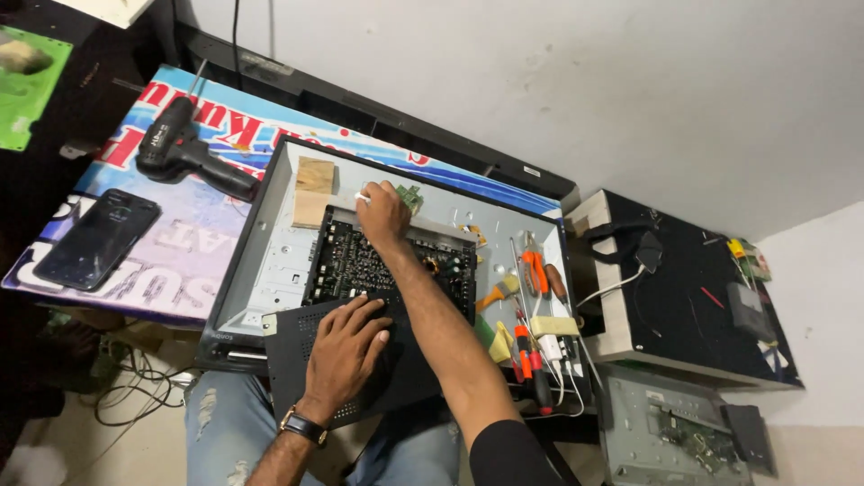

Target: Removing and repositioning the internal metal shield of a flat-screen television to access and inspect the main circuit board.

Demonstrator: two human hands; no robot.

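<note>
I am working inside the opened chassis (270,261) on the table (180,261): cover (306,351) already off, left hand (346,346) lying flat and released on it, right hand (382,211) pinching a small white tool (362,196) above the still-mounted circuit board (360,261).

Black perforated cover (360,378) lying flat at front, dark circuit board (360,261) behind, seemingly bare inside tray.

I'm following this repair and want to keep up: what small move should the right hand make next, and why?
Probably draw the small white tool along the circuit board's far edge: the right hand holds it at that corner, while the left hand rests on the perforated black cover.
</note>
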